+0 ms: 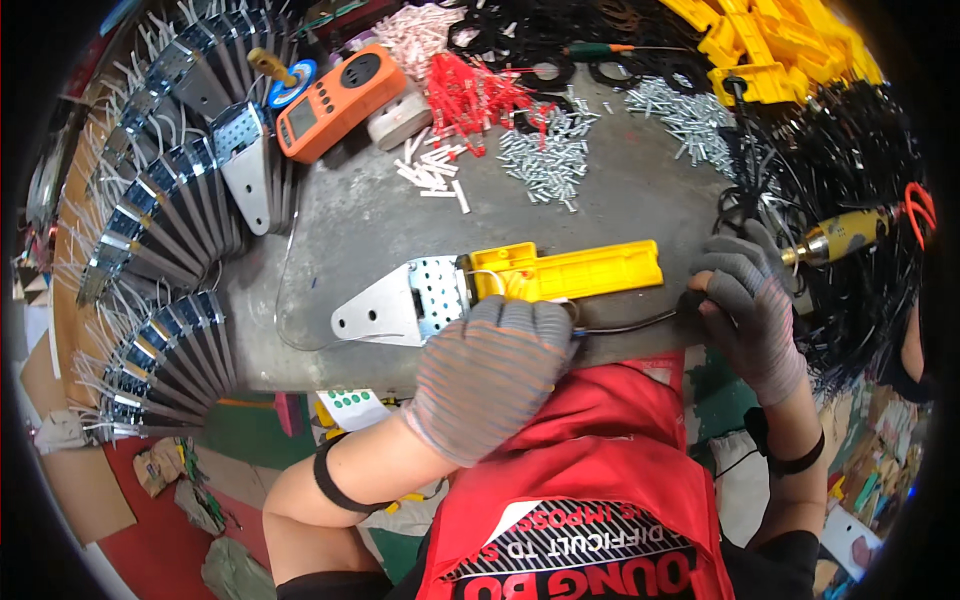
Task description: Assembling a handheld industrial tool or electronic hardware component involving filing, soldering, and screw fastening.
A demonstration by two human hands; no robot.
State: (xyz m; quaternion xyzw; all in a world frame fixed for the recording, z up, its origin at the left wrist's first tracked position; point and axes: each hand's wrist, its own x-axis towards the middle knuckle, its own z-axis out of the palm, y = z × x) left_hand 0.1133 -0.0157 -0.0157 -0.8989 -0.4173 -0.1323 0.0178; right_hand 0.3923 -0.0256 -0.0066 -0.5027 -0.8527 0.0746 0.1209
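Note:
My left hand [490, 375], in a grey striped glove, is closed at the near edge of a yellow plastic handle shell [600, 270]. A short black cable [640, 325] runs from its fingertips to my right hand [745, 310], also gloved, whose fingers are closed round the cable's other stretch. What lies under the left fingers is partly hidden. Joined to the shell's left end is a silvery metal plate [385, 308] with a perforated metal bracket [438, 293]. A thin white wire shows inside the shell near the bracket.
An orange meter [340, 105] stands at the back left, beside rows of grey metal plates [180, 210]. Screws [548, 150], red parts [470, 95] and white sleeves [435, 170] lie behind. A yellow-bodied screwdriver [845, 235], black cables [850, 150] and yellow shells [770, 50] are at right.

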